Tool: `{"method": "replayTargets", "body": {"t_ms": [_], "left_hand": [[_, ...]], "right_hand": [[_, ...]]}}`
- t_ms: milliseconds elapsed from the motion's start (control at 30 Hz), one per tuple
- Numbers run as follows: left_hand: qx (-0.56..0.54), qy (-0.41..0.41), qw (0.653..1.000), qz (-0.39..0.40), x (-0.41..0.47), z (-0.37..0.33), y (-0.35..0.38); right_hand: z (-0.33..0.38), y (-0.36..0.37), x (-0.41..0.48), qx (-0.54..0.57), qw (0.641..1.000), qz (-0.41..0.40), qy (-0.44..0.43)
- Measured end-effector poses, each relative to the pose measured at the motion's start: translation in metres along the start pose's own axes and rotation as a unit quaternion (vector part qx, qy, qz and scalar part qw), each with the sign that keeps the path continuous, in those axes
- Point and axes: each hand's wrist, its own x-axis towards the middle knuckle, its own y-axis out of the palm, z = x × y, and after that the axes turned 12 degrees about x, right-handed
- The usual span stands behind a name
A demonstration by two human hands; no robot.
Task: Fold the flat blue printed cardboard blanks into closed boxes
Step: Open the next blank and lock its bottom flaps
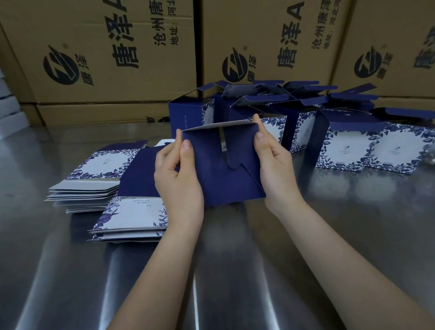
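A worker folds gift packaging at a stainless-steel counter (67, 268), a half-formed box (224, 182) held just above it at the middle of the scene. The left hand (177, 171) and right hand (273, 163) each grip one side of it, thumbs pressed on the dark blue end and fingers curled round behind. The end flaps facing the worker are overlapped but look not quite locked, with a gap showing between them. By my reckoning the job is somewhere in the middle. Behind and to the right of the held box stand a cluster of erected boxes (344, 150), blue-and-white floral panels outward, most with lid flaps up and so not yet closed. To its left, two piles of flat blanks (98, 179) wait on the counter. Beyond the held box, brown corrugated shipping cartons (108, 45) printed with Chinese characters wall off the room. Far to its left is a stack of white slabs (2, 110) I cannot identify.
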Motion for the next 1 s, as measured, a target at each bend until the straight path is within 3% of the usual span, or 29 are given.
{"method": "replayTargets", "body": {"t_ms": [167, 433, 733, 1000], "left_hand": [[-0.034, -0.022, 0.996, 0.075, 0.004, 0.000, -0.002], [-0.020, -0.008, 0.994, 0.106, 0.004, 0.010, 0.002], [-0.073, -0.030, 0.982, 0.169, 0.008, 0.005, -0.003], [-0.069, -0.021, 0.982, 0.177, 0.008, 0.008, -0.002]], "right_hand": [[0.001, -0.008, 0.002, 0.042, 0.995, 0.080, 0.039], [-0.001, -0.009, 0.003, 0.026, 0.999, 0.040, 0.001], [0.000, -0.018, 0.007, 0.051, 0.994, 0.089, 0.044], [0.003, -0.019, 0.005, 0.034, 0.996, 0.085, 0.023]]}}
